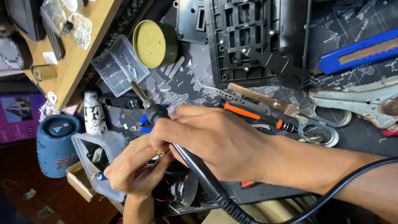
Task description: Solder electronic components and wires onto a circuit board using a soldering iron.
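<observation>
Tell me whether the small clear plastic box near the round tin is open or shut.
Open. The clear plastic box lies with its lid swung back flat beside the base, both halves facing up, next to the round tin. Its contents are too small to tell.

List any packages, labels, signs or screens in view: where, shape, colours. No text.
Round tin: top centre on the mat, dark wall, yellowish filling.
Clear plastic box: left of the tin, lid open, compartments.
Small bottle: left of the hands, white with black pattern.
Purple screen or print: far left edge, rectangular.
Clear bags: on the wooden desk, top left.
</observation>
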